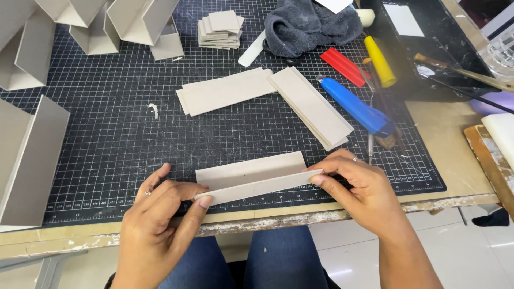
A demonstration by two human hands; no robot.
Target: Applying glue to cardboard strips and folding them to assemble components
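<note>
Head view: a long grey cardboard strip (257, 179), two pieces set at an angle, is pinched at its ends by the left hand (160, 214) and right hand (358, 184), fingers closed, at the near edge of the black gridded cutting mat (118, 134). Beyond, flat grey cardboard strips (227, 91), a blue utility knife (356, 107) and a dark cloth (310, 24) are laid well apart.

Both hands hold a long grey cardboard strip (259, 187) by its ends, the left hand (160, 214) pinching one end, the right hand (356, 187) the other (a ring shows on each). It sits over a second strip (249, 168) lying on the black gridded cutting mat (107, 139). Further back lie cardboard stacks (310, 107), a blue knife (356, 107) and a dark cloth (310, 24).
</note>
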